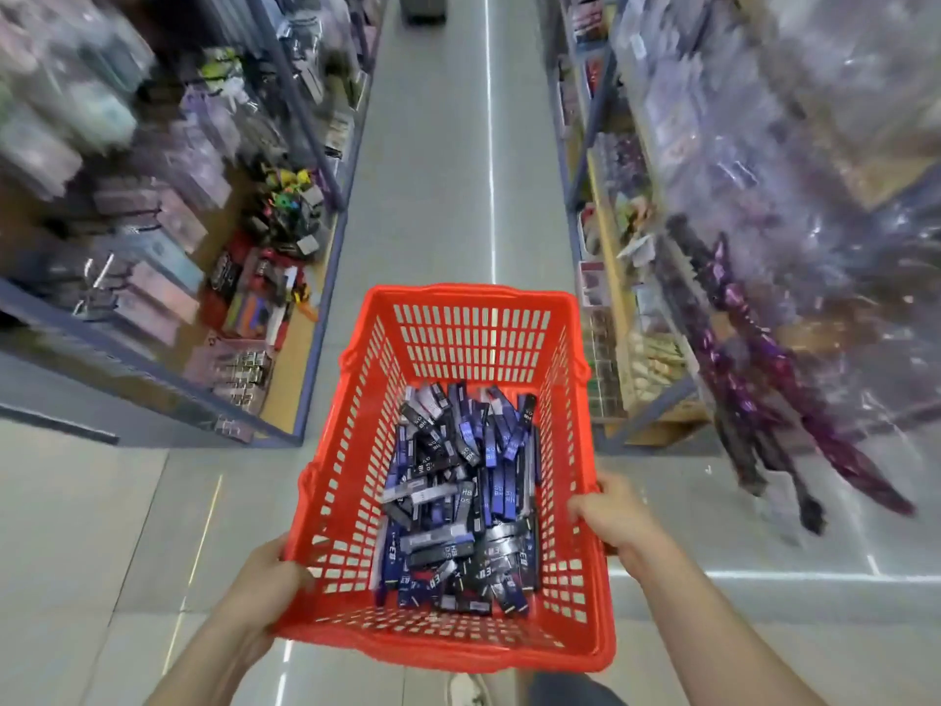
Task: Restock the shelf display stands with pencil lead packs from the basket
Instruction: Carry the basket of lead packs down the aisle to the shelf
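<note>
We hold the basket [473,298] by its near rim, left hand [265,586] and right hand [613,519] each with fingers curled on it; the packs [458,501] lie jumbled inside, between both hands, axes mixed; shelves [168,359] flank us.

Bright, even overhead shop light, no hard shadows. Sharpest zone is between the fingers of the left hand [265,583] and the right hand [616,517], both gripping the red slotted plastic basket [473,343]. Print on the dark blue and black pencil lead packs [458,501] is partly readable. Well beyond the fingers, the glossy pale grey tile floor [433,196] carries a long white glare streak, with a fainter one just left of the left fingers. Blue-framed shelves of boxed goods [153,277] far left of the fingers are motion-blurred. Clear-wrapped stock [814,145] far right is smeared and speckled with glare. Wide-angle bend bows the frame edges.
</note>
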`<state>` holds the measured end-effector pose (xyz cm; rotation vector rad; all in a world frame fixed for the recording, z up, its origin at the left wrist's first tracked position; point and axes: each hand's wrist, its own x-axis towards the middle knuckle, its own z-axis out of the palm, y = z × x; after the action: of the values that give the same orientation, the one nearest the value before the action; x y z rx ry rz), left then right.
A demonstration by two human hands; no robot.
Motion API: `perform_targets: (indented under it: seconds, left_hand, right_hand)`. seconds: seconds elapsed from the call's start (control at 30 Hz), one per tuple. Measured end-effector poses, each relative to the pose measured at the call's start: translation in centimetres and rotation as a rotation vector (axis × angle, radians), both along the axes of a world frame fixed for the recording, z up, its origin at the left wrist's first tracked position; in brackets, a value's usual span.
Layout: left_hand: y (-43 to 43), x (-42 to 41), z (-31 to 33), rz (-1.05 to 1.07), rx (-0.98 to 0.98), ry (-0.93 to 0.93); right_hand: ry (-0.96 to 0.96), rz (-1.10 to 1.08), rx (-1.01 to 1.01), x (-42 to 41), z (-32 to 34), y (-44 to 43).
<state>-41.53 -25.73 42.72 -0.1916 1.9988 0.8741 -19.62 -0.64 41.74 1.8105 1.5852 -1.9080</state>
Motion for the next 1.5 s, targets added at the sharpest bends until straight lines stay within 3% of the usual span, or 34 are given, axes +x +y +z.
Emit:
perform_targets:
  seconds: [0.17, 0.33, 0.47, 0.6, 0.87, 1.07, 1.33, 1.5]
  left_hand:
    - [7.1, -7.7, 2.5, 0.181, 0.035, 0.084]
    - [16.1, -16.6, 3.7, 0.316, 0.054, 0.125]
    - [24.0, -24.1, 4.1, 0.388, 0.095, 0.142]
    - [32.9, -32.8, 4.8, 0.345, 0.161, 0.154]
    - [51.0, -55.3, 4.8, 0.101, 0.304, 0.241]
    - [67.5, -69.9, 5.8, 0.054, 0.36, 0.04]
    - [91.7, -88.2, 4.6, 0.035, 0.35, -0.12]
    - [105.0, -97.4, 6.1, -0.001, 0.348, 0.086]
  right_hand:
    - [0.085, 0.045, 0.084, -10.0, 0.6, 7.6]
    - [0.201, 0.056, 0.007, -19.6, 1.7, 17.3]
    - [0.121, 0.2, 0.055, -27.4, 3.4, 24.6]
    - [0.033, 0.162, 0.16, -35.7, 2.9, 32.3]
    - [0.051, 0.026, 0.277, -53.9, 5.3, 49.2]
    - [0.116, -0.149, 0.298, -65.0, 7.7, 61.9]
    - [0.133, -0.08, 0.366, -81.4, 6.4, 84.4]
    - [0.084, -0.11, 0.426, -91.4, 8.5, 98.0]
